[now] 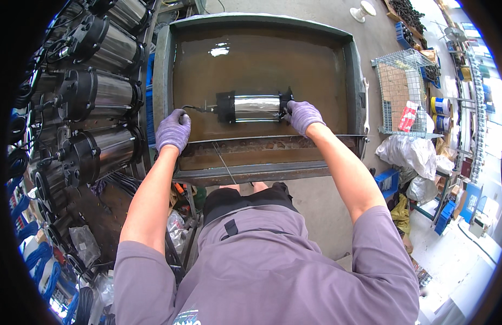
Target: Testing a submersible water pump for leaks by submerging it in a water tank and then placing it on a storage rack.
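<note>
Tank (pixel 164 70): metal, rectangular, filled with brownish water; near rim rusty.
Pump (pixel 255 106): cylinder with shiny steel body and black end caps, lying on its side in the water at mid-tank, a thin cable (pixel 194 107) leaving its left end.
Right hand (pixel 302 115): purple glove, fingers curled on the pump's right end cap, gripping it.
Left hand (pixel 173 130): purple glove, fingers bent and closed, just beside the cable's outer end near the tank's left wall; whether it pinches the cable cannot be told.
Pump row (pixel 94 97): like units, steel and black, lying side by side left of the tank.
Wire cage (pixel 398 92): right of the tank, a red-and-white packet inside.
White bags (pixel 411 154): on the floor below the cage.
</note>
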